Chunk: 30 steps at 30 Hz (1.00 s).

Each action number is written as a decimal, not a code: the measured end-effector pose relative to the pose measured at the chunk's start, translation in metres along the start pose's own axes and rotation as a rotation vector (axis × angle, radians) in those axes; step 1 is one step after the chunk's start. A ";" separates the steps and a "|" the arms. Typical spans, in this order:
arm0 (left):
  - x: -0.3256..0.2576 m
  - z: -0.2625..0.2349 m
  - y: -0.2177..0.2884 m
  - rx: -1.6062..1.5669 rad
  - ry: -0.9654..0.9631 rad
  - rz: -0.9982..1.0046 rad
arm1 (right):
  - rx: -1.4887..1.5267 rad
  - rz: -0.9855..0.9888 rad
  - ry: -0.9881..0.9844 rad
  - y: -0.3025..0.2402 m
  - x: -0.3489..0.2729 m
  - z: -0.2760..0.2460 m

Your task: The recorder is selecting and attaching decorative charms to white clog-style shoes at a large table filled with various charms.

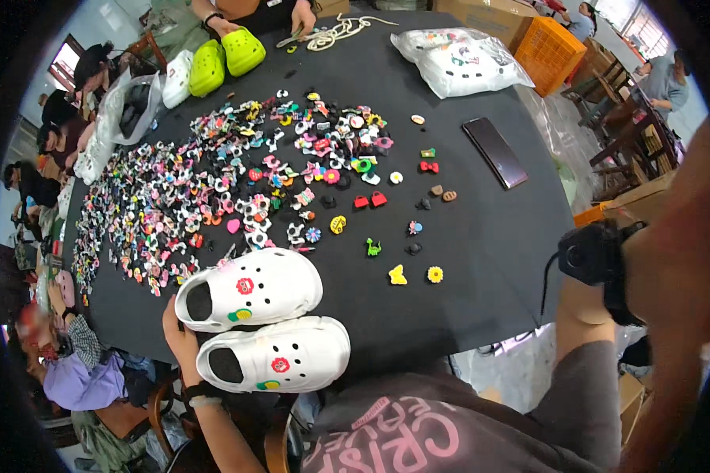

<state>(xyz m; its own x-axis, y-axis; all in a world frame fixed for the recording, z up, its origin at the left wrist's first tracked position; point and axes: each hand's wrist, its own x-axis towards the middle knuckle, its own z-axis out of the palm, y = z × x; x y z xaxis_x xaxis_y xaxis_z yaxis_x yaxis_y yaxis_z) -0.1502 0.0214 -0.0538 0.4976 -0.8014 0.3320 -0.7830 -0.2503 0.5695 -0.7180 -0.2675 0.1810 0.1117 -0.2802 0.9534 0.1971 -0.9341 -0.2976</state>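
Two white clogs lie side by side at the near edge of the black table (481, 252); the farther clog (268, 288) and the nearer clog (292, 355) each carry a red charm and a green-yellow charm. My left hand (177, 339) wraps around their heels. My right hand (678, 229) is raised close to the camera at the right, blurred, above a black wrist device (596, 256); its fingers are hidden. A wide spread of small colourful shoe charms (213, 189) covers the table's left and middle. A yellow charm (397, 274) and a sunflower charm (435, 273) lie nearest the clogs.
A dark phone (495, 151) lies at the right of the table. A pair of lime-green clogs (225, 59), a coil of cord (339, 31) and another person's hands (304, 16) are at the far end. A white plastic bag (461, 59) and an orange crate (548, 51) sit far right.
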 end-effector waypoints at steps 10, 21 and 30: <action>-0.009 -0.007 0.003 0.001 -0.027 -0.042 | -0.558 0.585 -0.699 -0.014 -0.137 0.070; -0.009 -0.006 -0.005 0.039 0.010 -0.064 | -0.417 0.715 -0.889 0.015 -0.167 0.079; -0.008 -0.004 0.002 0.061 0.011 -0.059 | 0.044 1.474 -0.606 0.021 -0.168 0.066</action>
<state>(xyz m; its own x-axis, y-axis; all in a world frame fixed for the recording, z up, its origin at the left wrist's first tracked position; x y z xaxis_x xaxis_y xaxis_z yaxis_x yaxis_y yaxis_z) -0.1540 0.0297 -0.0525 0.5476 -0.7784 0.3071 -0.7730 -0.3301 0.5417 -0.6689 -0.2251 0.0113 0.5727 -0.7574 -0.3136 -0.4034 0.0727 -0.9121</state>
